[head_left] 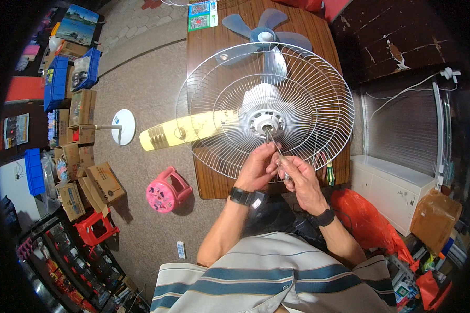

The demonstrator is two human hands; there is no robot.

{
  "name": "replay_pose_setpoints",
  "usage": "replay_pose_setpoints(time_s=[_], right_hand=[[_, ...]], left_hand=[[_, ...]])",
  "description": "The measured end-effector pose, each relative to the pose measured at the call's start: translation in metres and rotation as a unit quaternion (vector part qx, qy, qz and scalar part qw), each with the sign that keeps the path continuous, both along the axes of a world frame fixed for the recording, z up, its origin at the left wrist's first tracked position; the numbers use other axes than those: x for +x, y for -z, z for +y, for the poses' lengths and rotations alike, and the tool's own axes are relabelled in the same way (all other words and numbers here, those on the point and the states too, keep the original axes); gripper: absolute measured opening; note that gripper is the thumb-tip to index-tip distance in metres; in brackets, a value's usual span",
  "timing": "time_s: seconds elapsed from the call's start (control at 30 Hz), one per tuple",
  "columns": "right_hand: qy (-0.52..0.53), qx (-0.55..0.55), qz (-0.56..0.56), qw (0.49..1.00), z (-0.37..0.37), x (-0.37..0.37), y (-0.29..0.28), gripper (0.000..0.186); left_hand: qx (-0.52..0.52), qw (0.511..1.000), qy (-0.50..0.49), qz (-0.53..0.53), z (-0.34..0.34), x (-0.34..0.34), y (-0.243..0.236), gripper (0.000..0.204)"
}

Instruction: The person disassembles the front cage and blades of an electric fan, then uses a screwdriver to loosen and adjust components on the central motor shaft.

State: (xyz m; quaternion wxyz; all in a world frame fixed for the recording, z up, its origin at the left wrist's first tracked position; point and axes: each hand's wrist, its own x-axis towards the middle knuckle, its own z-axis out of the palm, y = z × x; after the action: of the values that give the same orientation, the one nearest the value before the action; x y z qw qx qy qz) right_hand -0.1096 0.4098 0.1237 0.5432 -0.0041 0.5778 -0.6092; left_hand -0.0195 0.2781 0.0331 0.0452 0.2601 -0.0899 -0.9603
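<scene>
A wire fan grille (326, 83) with white ribs lies over the fan's motor hub (251, 123), whose metal shaft points toward me. Just below the shaft, my left hand (257, 168) is closed in a pinch; what it holds is hidden by the fingers. Close beside it, my right hand (302, 182) is closed on a thin metal tool (277, 148), slanting up toward the shaft. Its exact kind is too small to tell. The yellow fan body (185, 130) stretches left from under the grille. Beyond the grille rests a blue, translucent fan blade (271, 21).
The brown wooden table (206, 183) carries the fan parts. A green-handled screwdriver (330, 173) lies at its near right. On the floor at left are a pink stool (164, 192), a white round base with a pole (124, 128) and cardboard boxes (105, 182). A white cabinet (389, 193) stands right.
</scene>
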Motion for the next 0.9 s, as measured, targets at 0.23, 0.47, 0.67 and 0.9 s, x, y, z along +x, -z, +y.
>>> replay_pose_setpoints(time_s=[0.23, 0.47, 0.67, 0.9], right_hand=[[-0.014, -0.001, 0.016, 1.0, 0.001, -0.003, -0.001, 0.027], [-0.009, 0.012, 0.01, 1.0, -0.003, 0.006, -0.005, 0.03], [-0.075, -0.006, 0.416, 0.906, 0.003, 0.024, 0.031, 0.019], [-0.049, 0.016, 0.355, 0.933, 0.014, 0.021, 0.038, 0.021]], left_hand=[[-0.019, 0.989, -0.028, -0.145, -0.041, 0.072, -0.011, 0.012], [-0.125, 0.986, -0.095, -0.059, -0.094, 0.046, -0.097, 0.013], [-0.795, 0.598, -0.04, -0.094, -0.036, -0.04, -0.121, 0.011], [-0.894, 0.397, 0.164, -0.13, 0.055, -0.049, -0.117, 0.015]])
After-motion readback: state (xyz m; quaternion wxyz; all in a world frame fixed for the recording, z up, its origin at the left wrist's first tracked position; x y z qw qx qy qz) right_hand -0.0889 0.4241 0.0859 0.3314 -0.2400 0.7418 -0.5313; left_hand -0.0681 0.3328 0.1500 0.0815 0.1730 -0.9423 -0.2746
